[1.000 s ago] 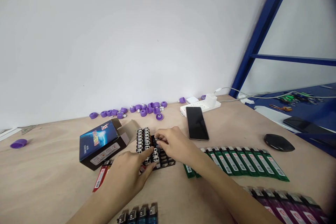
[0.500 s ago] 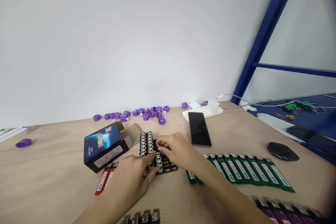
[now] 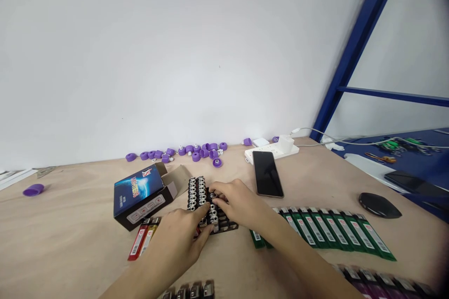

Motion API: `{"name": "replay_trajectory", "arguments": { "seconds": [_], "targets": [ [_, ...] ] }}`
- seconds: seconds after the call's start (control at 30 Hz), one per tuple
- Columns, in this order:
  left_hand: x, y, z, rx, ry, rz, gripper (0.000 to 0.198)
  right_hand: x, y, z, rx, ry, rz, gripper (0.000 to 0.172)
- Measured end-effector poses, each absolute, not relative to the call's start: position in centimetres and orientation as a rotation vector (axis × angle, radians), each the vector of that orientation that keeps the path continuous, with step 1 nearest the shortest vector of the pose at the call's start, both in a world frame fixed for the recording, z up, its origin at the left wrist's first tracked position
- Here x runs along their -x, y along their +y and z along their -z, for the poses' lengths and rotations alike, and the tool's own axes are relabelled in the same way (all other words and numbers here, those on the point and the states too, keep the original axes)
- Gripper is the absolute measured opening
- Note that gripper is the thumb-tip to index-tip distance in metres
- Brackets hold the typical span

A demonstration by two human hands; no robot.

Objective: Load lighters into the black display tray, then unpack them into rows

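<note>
In front of me a black slotted tray [image 3: 228,227] holds rows of upright lighters [image 3: 192,192], their metal tops showing. My left hand [image 3: 177,232] is closed at the tray's near left side, thumb and index finger against the lighters there. Over the tray's right part, my right hand [image 3: 236,202] pinches a lighter [image 3: 212,195] by its top; its body is hidden among the others. Some slots at the tray's near right hold nothing. A red lighter [image 3: 138,242] and a yellow lighter [image 3: 148,234] lie left of my left hand.
An open blue lighter box [image 3: 138,191] stands left of the tray. Green lighters [image 3: 331,229] lie in a row at right, purple lighters [image 3: 382,285] nearer. Behind are purple caps [image 3: 196,156], a phone [image 3: 267,174], a power strip [image 3: 289,150]; a black mouse [image 3: 379,204] is far right.
The whole view has shifted slightly. My right fingers sit a little lower over the tray, still at the same lighter; my left hand has barely moved.
</note>
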State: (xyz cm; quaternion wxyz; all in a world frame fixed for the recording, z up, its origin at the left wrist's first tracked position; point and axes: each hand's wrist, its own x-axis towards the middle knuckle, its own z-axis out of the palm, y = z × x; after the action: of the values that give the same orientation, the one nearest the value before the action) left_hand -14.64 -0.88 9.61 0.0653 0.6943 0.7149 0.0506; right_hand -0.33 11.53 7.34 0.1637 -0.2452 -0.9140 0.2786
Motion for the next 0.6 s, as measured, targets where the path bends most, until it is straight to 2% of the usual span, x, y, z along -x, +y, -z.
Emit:
{"name": "replay_trajectory", "arguments": {
  "seconds": [0.17, 0.37, 0.43, 0.53, 0.6],
  "targets": [
    [15.1, -1.1, -9.4, -2.120, 2.186, -0.224, 0.038, -0.1, 11.1, -7.7, 0.701, -2.668, -0.767, 0.020],
    [15.3, -1.4, -10.3, -2.156, 2.143, -0.337, 0.034, -0.5, 11.3, -9.2, 0.678, -2.675, -0.742, 0.032],
    [14.7, -2.2, -11.1, -2.177, 2.100, -0.187, 0.026, -0.8, 11.6, -9.8, 0.678, -2.649, -0.722, 0.031],
    [13.3, -4.0, -12.0, -2.181, 1.963, 0.222, 0.015, -1.6, 12.0, -10.7, 0.681, -2.596, -0.692, 0.027],
    [12.3, -5.1, -12.0, -2.163, 1.867, 0.454, 0.026, -2.2, 12.1, -11.4, 0.695, -2.555, -0.678, 0.025]
  ]
}}
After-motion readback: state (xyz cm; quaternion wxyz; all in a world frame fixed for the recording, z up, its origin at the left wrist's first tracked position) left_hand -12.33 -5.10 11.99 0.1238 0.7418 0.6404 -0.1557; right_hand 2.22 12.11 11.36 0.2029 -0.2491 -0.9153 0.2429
